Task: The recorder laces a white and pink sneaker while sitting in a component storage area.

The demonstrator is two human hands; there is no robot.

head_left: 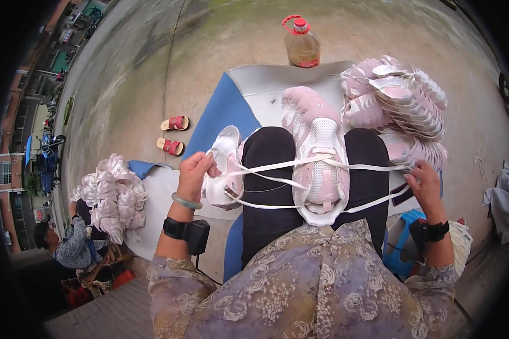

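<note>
A pink and white shoe upper (324,186) lies between my black-clad knees, at the near end of a nested row of similar uppers (308,107). White shoelaces (268,166) run through it and stretch out to both sides. My left hand (197,169) is closed in a pinch on the lace, beside another pink and white upper (223,183) by my left knee. Off to the right, the fingers of my right hand (426,182) pinch lace ends. A dark flat object (401,195), perhaps a phone, lies next to that hand.
Stacked uppers (410,99) rise at the right, on a white and blue sheet (220,107). Beyond stands a red-capped bottle (302,45). Red slippers (174,123) lie left. Another person (73,243) sits at far left by an upper pile (113,195). A blue stool (404,243) is near right.
</note>
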